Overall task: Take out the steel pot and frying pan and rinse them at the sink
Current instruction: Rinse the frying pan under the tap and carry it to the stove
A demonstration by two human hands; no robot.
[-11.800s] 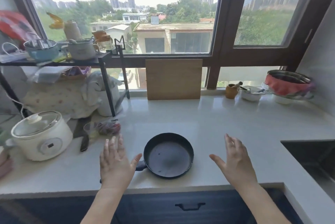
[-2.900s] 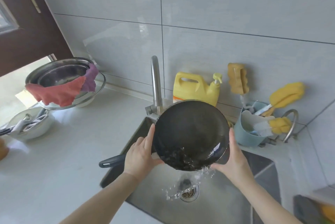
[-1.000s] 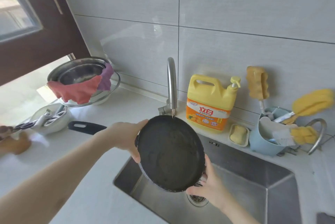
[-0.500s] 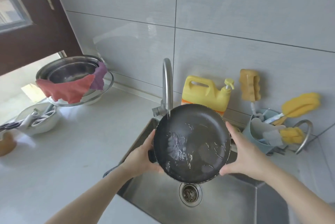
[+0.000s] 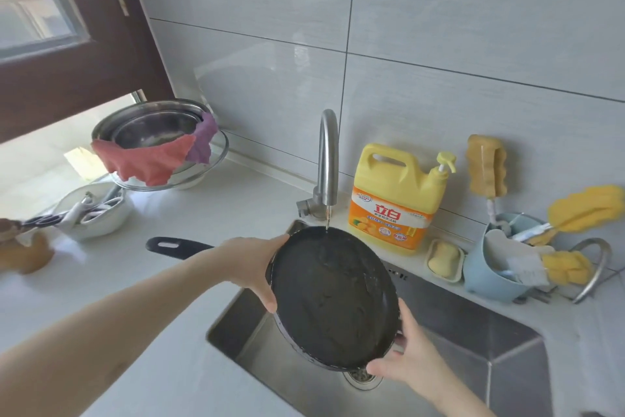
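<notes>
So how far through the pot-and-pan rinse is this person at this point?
Done: the frying pan is out and at the sink. In hand: the left hand and right hand grip its rim, tilting it under a thin stream from the faucet; its surface looks wet. Left: finishing the pan, then the steel pot, which cannot be picked out with certainty in this view.
</notes>
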